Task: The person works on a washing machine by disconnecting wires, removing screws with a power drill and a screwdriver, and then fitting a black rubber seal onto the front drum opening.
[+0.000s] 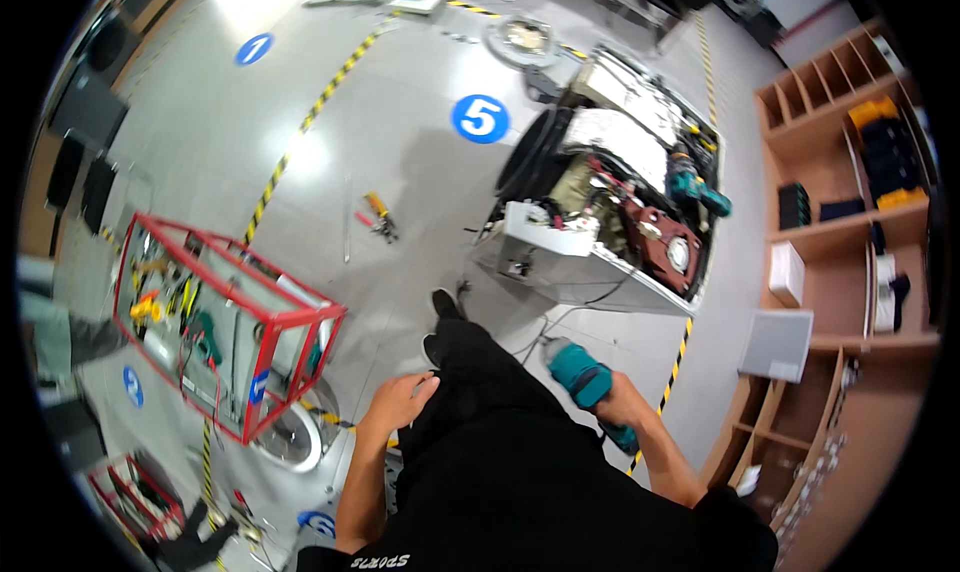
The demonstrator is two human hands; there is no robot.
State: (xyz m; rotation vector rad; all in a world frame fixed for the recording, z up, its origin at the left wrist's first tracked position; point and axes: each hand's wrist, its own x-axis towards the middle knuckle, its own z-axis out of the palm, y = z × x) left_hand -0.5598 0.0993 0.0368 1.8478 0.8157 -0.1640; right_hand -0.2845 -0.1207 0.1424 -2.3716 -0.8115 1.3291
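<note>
While R hand [622, 402] is clenched round the handle of a teal drill [578, 372], L hand [400, 402] is released, fingers loosely bent, holding nothing, just beside the person's black trousers [480, 372]. Drill is off the floor, R of the legs, nose twd upper L; handle mostly hidden by the fingers. Ahead & a bit R: opened-up white machine [610, 277] w/ exposed wires + a reddish-brown part [660, 242]; 2nd teal drill [690, 184] lies on it. Floor ahead, L of machine: small hand tools [378, 215], orange/yellow & red handles, near a thin rod [347, 234]. L side: red-framed cart [305, 315] w/ mixed tools, white ring [310, 452] by its near end. Far R: wooden shelves [815, 317] w/ dark + yellow items, contents too small to ID.
</note>
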